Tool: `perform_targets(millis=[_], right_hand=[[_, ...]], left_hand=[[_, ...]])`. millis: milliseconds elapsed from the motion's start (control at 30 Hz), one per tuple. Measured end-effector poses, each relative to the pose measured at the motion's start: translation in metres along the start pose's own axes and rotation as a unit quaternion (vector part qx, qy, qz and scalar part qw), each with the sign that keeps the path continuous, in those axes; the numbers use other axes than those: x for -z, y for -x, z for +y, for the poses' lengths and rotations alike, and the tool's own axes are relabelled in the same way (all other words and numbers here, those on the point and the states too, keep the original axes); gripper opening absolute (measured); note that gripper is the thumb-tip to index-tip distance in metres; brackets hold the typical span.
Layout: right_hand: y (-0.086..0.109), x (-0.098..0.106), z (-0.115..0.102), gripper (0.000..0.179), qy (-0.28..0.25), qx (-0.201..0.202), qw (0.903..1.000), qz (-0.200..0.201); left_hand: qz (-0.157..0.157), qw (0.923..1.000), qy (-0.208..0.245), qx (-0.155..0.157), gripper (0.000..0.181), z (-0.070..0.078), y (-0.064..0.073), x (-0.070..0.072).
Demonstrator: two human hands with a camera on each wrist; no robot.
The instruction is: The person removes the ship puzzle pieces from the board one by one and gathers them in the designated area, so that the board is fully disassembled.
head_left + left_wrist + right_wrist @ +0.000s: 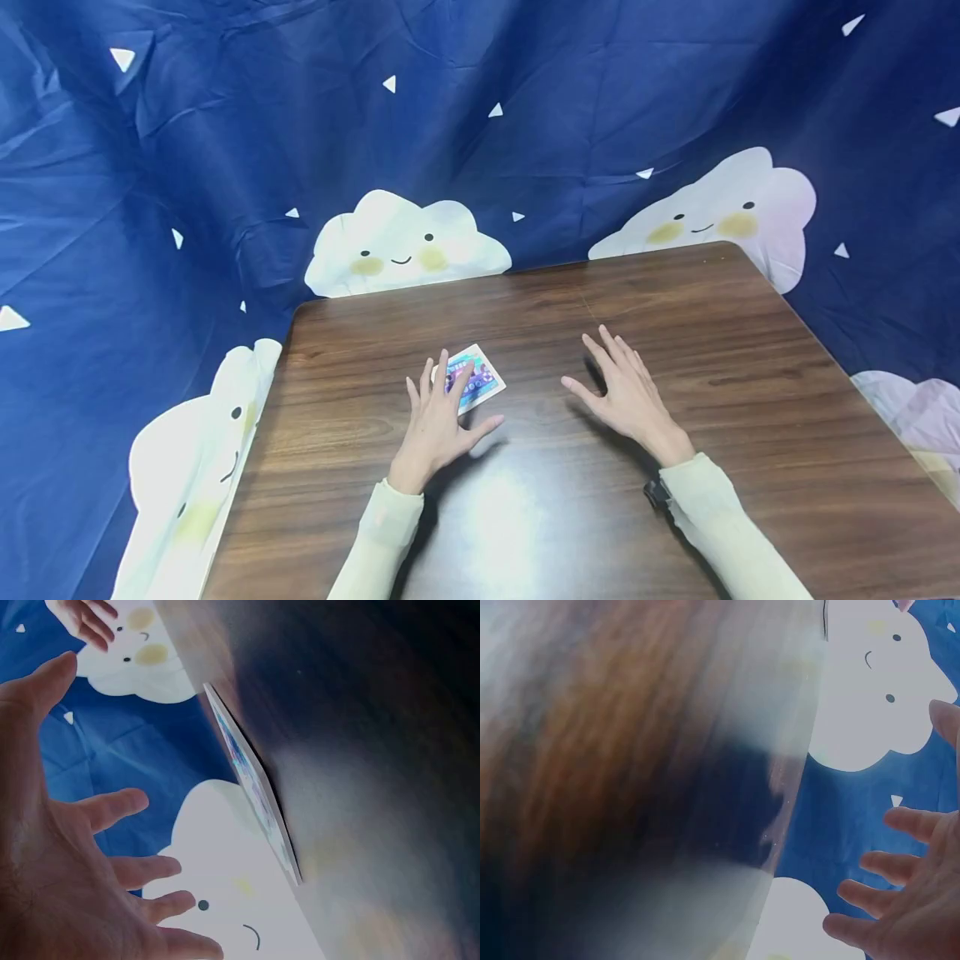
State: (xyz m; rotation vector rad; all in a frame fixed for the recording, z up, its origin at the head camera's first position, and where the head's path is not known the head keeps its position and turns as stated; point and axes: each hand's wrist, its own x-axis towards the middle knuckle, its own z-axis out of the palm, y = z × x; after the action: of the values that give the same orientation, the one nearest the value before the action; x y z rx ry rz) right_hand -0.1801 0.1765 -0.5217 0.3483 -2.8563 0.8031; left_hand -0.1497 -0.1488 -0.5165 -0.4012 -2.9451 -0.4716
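A thin, flat square piece with a white border and a colourful purple, pink and blue print [487, 381] lies on the brown wooden table. In the left wrist view this printed piece [253, 784] appears nearly edge-on and slightly thick, like stiff card. My left hand [431, 429] hovers over its near left part with fingers spread, hiding some of the print. A gap shows between that hand [67, 862] and the piece. To the right, my right hand [633, 404] is held above the bare wood, fingers extended, holding nothing. Its palm [930, 900] shows in the right wrist view.
The wooden table [337, 500] has a far edge against a blue curtain [555, 100] printed with smiling clouds and white triangles. Curtain fabric also hangs along the left edge. A dark wrist device [657, 494] sits at the right cuff.
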Motion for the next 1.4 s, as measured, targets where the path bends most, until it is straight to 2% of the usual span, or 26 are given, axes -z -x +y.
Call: perform_targets(millis=[300,467,767,900,1100,1400], right_hand=[[-0.006,0.005,-0.005,0.088,-0.002,0.008,1.0,-0.002],[-0.01,0.006,-0.006,0.088,-0.002,0.012,0.9999,-0.007],[-0.015,0.002,-0.005,0.078,-0.007,0.018,0.9997,-0.017],[-0.02,0.0,-0.006,0.073,-0.014,0.019,0.9991,-0.035],[-0.029,-0.003,-0.008,0.069,-0.028,0.01,0.997,-0.071],[-0.048,-0.006,-0.014,0.061,-0.046,0.037,0.9936,-0.096]], left_hand=[[-0.019,0.9996,0.014,-0.013,0.1,0.0,0.002,0.0],[-0.048,0.9983,0.026,-0.02,0.096,0.001,0.003,-0.004],[-0.099,0.9945,0.035,-0.003,0.089,0.003,0.013,-0.006],[-0.106,0.9938,0.032,-0.002,0.087,0.003,0.016,-0.005],[-0.134,0.9905,0.032,-0.002,0.089,0.002,0.015,-0.004],[-0.172,0.9828,0.061,-0.03,0.088,0.01,0.015,-0.007]])
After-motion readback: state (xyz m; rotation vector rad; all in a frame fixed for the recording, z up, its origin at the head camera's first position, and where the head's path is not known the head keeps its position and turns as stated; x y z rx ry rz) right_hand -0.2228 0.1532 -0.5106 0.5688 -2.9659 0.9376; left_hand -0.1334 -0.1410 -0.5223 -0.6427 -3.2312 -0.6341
